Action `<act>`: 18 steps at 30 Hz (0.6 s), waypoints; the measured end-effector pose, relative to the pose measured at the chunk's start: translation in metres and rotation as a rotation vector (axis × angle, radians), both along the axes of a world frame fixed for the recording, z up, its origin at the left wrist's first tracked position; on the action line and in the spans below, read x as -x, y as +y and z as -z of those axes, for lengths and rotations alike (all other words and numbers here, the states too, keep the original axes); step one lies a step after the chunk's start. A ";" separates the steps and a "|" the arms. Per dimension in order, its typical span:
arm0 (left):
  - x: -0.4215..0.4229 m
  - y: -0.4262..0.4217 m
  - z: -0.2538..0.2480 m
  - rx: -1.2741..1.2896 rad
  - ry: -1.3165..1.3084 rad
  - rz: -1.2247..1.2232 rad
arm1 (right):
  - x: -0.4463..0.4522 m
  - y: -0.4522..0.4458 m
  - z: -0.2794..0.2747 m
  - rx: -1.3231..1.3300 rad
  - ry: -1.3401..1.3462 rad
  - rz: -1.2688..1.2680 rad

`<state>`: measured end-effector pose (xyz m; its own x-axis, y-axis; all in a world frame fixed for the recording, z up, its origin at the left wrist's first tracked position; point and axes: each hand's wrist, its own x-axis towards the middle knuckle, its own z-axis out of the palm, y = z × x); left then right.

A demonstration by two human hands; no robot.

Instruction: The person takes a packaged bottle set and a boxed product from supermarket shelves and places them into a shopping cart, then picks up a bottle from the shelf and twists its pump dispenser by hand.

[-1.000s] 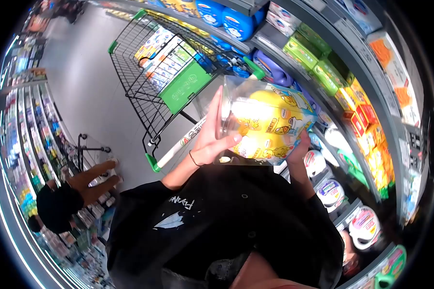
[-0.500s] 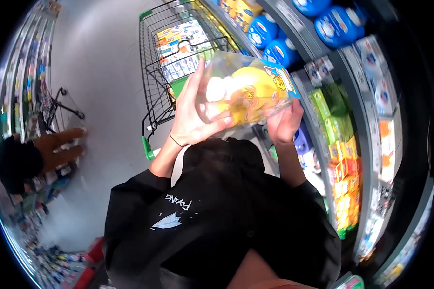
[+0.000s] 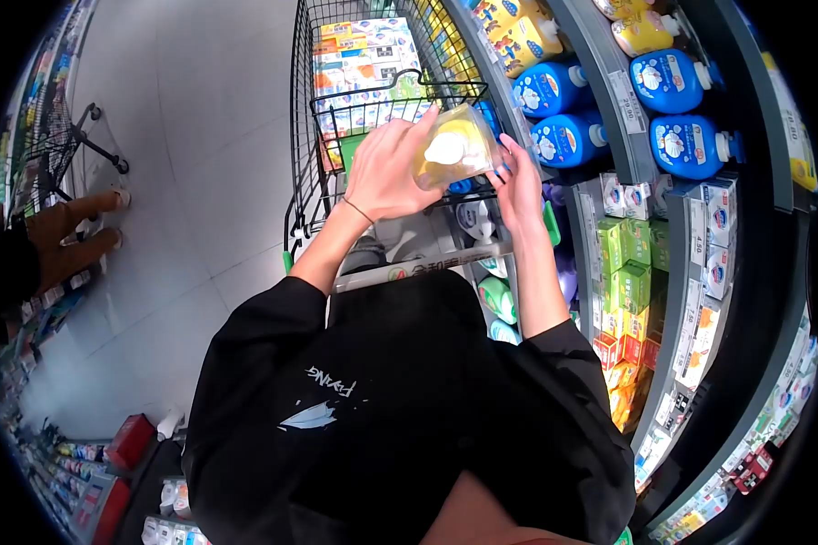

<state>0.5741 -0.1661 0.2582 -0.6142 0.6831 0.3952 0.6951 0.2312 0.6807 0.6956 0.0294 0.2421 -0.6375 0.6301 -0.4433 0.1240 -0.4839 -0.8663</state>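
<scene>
Between my two hands is a clear plastic pack of yellow bottles (image 3: 466,145), seen mostly end-on, with a white top showing inside. My left hand (image 3: 393,165) is closed on its left side, thumb along the near edge. Against the pack's right side my right hand (image 3: 519,189) presses its fingertips; its palm is apart from it. Below and beyond the pack stands a black wire shopping cart (image 3: 302,113), stacked with small colourful boxed goods (image 3: 362,59). The cart's handle bar (image 3: 427,263) crosses just in front of my body.
To the right, shelves (image 3: 623,109) hold blue pump bottles (image 3: 682,145), yellow bottles (image 3: 529,44) and green boxes (image 3: 629,286). On the left, a person in brown trousers (image 3: 64,238) stands near another cart (image 3: 86,136). Red boxes (image 3: 129,440) sit at lower left.
The pack has turned from side-on to end-on and moved slightly away over the cart. My right hand has shifted from its near corner to its right side. The view has shifted.
</scene>
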 end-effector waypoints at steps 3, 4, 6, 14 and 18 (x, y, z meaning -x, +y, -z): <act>0.005 0.000 0.006 0.044 0.018 0.014 | -0.014 -0.005 0.012 -0.020 -0.023 0.029; 0.007 0.002 0.010 -0.044 0.045 0.034 | -0.017 -0.008 0.010 -0.049 -0.056 -0.003; 0.011 0.007 0.014 -0.010 0.071 0.060 | -0.026 -0.008 0.019 -0.062 -0.069 -0.045; 0.014 0.040 0.045 0.287 0.071 0.127 | -0.044 -0.022 0.027 -0.259 -0.101 -0.240; 0.020 0.063 0.073 0.372 0.107 0.181 | -0.046 -0.010 0.061 -0.322 -0.002 -0.292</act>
